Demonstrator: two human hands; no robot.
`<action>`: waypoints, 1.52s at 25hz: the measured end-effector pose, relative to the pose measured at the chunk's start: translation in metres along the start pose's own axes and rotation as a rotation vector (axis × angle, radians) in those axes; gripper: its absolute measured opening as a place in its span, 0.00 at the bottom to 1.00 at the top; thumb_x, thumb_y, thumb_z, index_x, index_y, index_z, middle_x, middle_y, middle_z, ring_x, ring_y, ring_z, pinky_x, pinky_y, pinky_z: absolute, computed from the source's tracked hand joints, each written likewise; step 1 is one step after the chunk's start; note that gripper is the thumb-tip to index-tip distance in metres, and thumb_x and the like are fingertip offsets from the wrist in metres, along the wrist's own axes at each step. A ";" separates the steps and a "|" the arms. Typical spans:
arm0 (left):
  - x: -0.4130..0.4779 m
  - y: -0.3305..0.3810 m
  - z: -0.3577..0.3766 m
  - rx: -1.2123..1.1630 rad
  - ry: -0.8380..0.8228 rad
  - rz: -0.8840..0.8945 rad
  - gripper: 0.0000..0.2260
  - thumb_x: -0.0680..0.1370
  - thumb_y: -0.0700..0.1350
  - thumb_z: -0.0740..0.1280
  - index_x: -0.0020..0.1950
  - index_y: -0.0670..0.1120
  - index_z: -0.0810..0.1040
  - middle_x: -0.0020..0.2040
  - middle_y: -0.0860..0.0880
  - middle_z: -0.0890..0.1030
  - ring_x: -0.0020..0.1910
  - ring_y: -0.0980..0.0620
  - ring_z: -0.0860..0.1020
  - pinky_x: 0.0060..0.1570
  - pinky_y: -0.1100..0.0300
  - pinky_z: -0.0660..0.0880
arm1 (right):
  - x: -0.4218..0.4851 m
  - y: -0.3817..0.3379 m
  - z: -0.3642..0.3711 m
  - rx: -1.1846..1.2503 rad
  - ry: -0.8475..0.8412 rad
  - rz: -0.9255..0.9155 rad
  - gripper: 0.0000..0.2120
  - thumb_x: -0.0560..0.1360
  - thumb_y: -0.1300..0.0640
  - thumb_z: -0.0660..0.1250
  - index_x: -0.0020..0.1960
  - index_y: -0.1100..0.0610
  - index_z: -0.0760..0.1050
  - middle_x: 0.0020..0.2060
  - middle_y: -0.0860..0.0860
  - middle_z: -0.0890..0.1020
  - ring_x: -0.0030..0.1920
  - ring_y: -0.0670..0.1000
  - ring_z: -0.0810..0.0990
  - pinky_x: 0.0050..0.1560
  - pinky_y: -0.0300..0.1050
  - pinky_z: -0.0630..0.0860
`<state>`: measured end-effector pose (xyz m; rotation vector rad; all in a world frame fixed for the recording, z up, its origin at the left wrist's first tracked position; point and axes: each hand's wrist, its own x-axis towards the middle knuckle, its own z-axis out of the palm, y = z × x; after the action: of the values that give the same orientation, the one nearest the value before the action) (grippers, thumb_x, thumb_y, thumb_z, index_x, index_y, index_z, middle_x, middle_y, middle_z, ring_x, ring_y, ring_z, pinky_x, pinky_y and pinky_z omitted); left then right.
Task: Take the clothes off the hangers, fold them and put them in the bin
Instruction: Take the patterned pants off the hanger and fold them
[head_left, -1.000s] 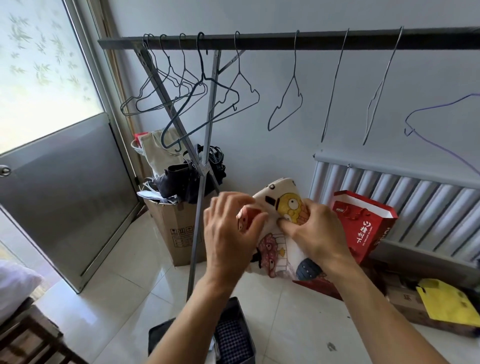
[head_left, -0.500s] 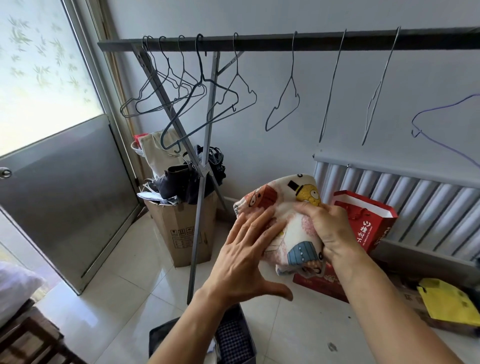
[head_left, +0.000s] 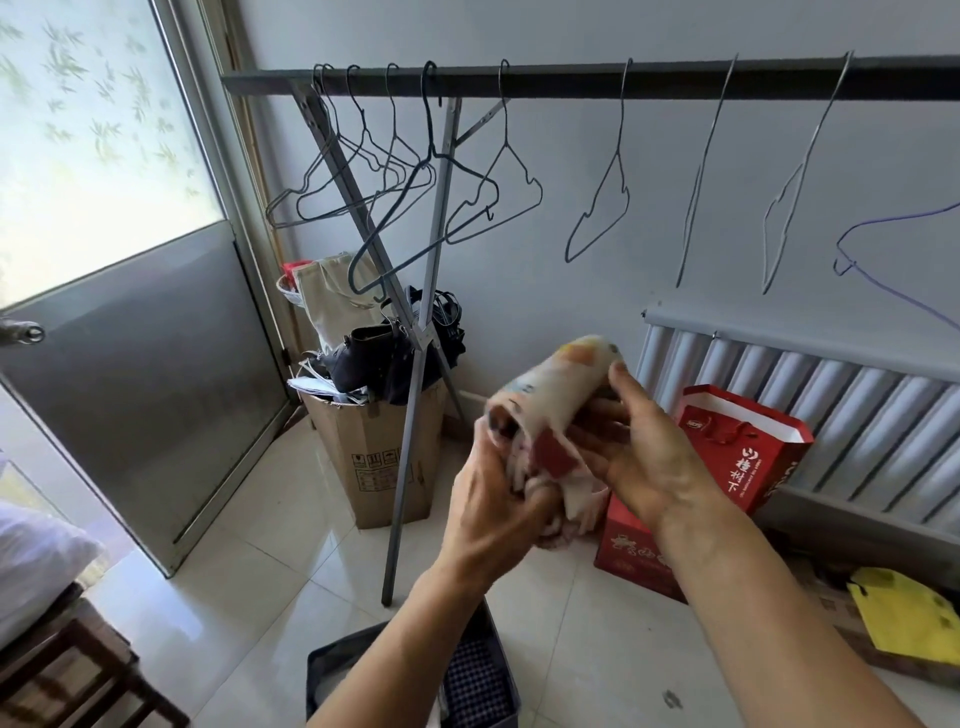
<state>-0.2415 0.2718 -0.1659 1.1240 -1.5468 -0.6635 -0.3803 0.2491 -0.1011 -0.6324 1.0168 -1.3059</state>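
cream patterned garment (head_left: 558, 395) (blurred), red bag (head_left: 748, 457)

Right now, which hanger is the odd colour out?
The purple wire hanger at the far right, partly cut off by the frame edge. The other hangers along the rail are all dark or grey wire.

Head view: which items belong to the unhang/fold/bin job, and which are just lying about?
Job:
- garment, held in both the left hand and right hand
- hangers, all bare, on the rail
- bin on the floor below the hands

Lying about:
- box with handbags
- red bag
- radiator
- yellow paper
- door
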 end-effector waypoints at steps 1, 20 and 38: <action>0.000 -0.004 -0.003 -0.255 -0.046 -0.117 0.23 0.68 0.54 0.66 0.62 0.54 0.69 0.51 0.53 0.81 0.52 0.55 0.81 0.53 0.52 0.79 | 0.000 0.008 0.007 -0.105 0.000 -0.026 0.15 0.78 0.50 0.66 0.54 0.62 0.78 0.42 0.56 0.82 0.39 0.52 0.83 0.37 0.46 0.82; 0.027 -0.064 -0.103 -1.065 0.000 -0.721 0.16 0.67 0.43 0.68 0.51 0.36 0.75 0.32 0.40 0.80 0.25 0.48 0.78 0.22 0.60 0.74 | 0.019 0.130 0.107 -1.390 0.072 -0.781 0.26 0.78 0.43 0.52 0.73 0.51 0.67 0.70 0.49 0.69 0.70 0.49 0.60 0.74 0.55 0.55; 0.022 -0.128 -0.187 -1.155 -0.172 -0.642 0.38 0.60 0.60 0.80 0.65 0.44 0.79 0.64 0.37 0.78 0.61 0.39 0.78 0.54 0.46 0.79 | 0.072 0.149 0.117 0.056 -0.052 -0.045 0.21 0.69 0.65 0.70 0.62 0.58 0.74 0.55 0.62 0.82 0.52 0.63 0.83 0.54 0.65 0.78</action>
<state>-0.0235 0.2263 -0.2140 0.6120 -0.6251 -1.8133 -0.2097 0.1903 -0.1936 -0.6468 0.9255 -1.3465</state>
